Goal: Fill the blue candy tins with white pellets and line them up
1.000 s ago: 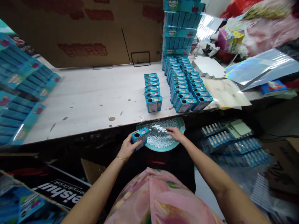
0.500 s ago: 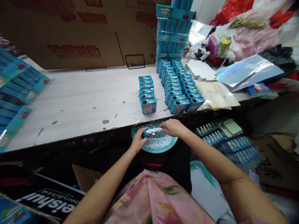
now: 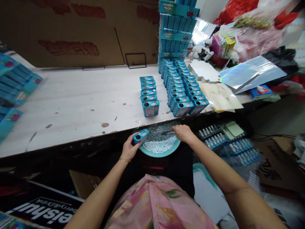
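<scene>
My left hand (image 3: 128,148) grips a small blue tin (image 3: 141,136) with a round hole in its top, held over the left rim of a teal bowl (image 3: 164,152). The bowl sits below the table's front edge and is full of small white candies (image 3: 159,143). My right hand (image 3: 182,132) reaches into the bowl from the right, fingers together over the candies; what they pinch is blurred. On the table just above stand a short row of blue tins (image 3: 148,94) and two longer rows of like tins (image 3: 182,87).
A worn white table (image 3: 83,98) runs along a cardboard wall. Stacked blue display boxes (image 3: 175,28) rise at the back; more blue boxes (image 3: 13,86) lie at the left. Holographic sheets (image 3: 250,71), white card and bags crowd the right. Packs lie on the floor (image 3: 228,143).
My left hand lifted the tin off the candy pile back to the bowl's left rim. My right hand moved from over the tin to the right side of the bowl.
</scene>
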`<state>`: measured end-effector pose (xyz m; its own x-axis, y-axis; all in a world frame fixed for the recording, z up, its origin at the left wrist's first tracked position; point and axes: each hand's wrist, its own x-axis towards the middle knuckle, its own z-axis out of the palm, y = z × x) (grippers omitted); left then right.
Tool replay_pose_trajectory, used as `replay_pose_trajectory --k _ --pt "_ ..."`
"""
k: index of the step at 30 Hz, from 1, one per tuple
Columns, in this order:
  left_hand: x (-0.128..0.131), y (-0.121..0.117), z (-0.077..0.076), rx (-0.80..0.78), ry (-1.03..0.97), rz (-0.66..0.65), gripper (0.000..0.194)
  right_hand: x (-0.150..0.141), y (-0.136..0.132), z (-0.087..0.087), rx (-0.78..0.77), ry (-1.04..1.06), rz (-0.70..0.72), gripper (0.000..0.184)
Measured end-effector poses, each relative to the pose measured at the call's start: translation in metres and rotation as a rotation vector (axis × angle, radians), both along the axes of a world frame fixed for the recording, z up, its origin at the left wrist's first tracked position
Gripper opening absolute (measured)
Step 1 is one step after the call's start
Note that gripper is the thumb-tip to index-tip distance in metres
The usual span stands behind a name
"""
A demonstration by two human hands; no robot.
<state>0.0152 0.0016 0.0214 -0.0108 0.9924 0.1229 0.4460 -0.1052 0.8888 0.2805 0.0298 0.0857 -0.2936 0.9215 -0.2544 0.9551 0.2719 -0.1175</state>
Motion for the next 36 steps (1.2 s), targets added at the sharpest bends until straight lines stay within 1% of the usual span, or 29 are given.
replay_pose_trajectory --k 1,3,5,6,7,9,12,15,17,20,22,23,25,27,29,32,34,36 --pt "-0.006 -0.003 0.001 -0.024 -0.016 0.032 0.05 0.0 0.001 -0.021 -0.062 0.029 -0.069 0.025" --pt "-0.015 -0.007 0.001 -0.062 -0.05 0.079 0.053 -0.011 0.002 -0.061 -0.099 0.064 -0.109 0.026" --pt "-0.02 -0.009 -0.002 -0.069 -0.092 0.095 0.054 -0.028 0.003 -0.092 -0.102 0.117 -0.141 0.031" --pt "-0.021 -0.01 -0.004 -0.063 -0.113 0.101 0.055 -0.035 0.004 -0.104 -0.104 0.148 -0.158 0.032" --pt "-0.021 -0.01 -0.006 -0.056 -0.133 0.105 0.055 -0.04 0.005 -0.112 -0.111 0.182 -0.173 0.033" --pt "-0.021 -0.009 -0.01 -0.049 -0.152 0.112 0.054 -0.044 0.01 -0.12 -0.139 0.26 -0.188 0.034" --pt "-0.021 -0.008 -0.012 -0.044 -0.132 0.114 0.053 -0.037 0.016 -0.121 -0.182 0.394 -0.162 0.032" --pt "-0.023 -0.006 -0.012 -0.033 -0.106 0.106 0.053 -0.029 0.017 -0.112 -0.194 0.515 -0.129 0.03" --pt "-0.023 -0.006 -0.011 -0.03 -0.098 0.095 0.053 -0.024 0.014 -0.102 -0.196 0.622 -0.127 0.03" --pt "-0.018 -0.004 -0.01 -0.017 -0.067 0.075 0.052 -0.012 0.009 -0.077 -0.174 0.752 -0.11 0.03" --pt "-0.01 -0.001 -0.009 0.007 -0.036 0.052 0.05 -0.006 0.006 -0.054 -0.129 0.751 -0.068 0.029" --pt "-0.006 0.0 -0.009 0.026 -0.019 0.034 0.048 -0.004 0.005 -0.041 -0.102 0.724 -0.041 0.028" --pt "0.004 0.004 -0.009 0.077 0.027 -0.014 0.043 -0.005 0.003 -0.014 -0.05 0.604 0.013 0.029" --pt "0.012 0.007 -0.011 0.125 0.085 -0.069 0.039 -0.012 0.0 0.011 0.003 0.415 0.07 0.028" --pt "0.019 0.009 -0.012 0.157 0.134 -0.103 0.039 -0.023 -0.002 0.031 0.048 0.218 0.137 0.026" --pt "0.024 0.011 -0.015 0.18 0.162 -0.135 0.041 -0.041 -0.007 0.05 0.084 -0.002 0.215 0.026" --pt "0.025 0.011 -0.015 0.189 0.17 -0.154 0.042 -0.053 -0.011 0.059 0.102 -0.071 0.237 0.026" --pt "0.027 0.012 -0.015 0.192 0.171 -0.165 0.042 -0.062 -0.013 0.066 0.124 -0.092 0.249 0.026"
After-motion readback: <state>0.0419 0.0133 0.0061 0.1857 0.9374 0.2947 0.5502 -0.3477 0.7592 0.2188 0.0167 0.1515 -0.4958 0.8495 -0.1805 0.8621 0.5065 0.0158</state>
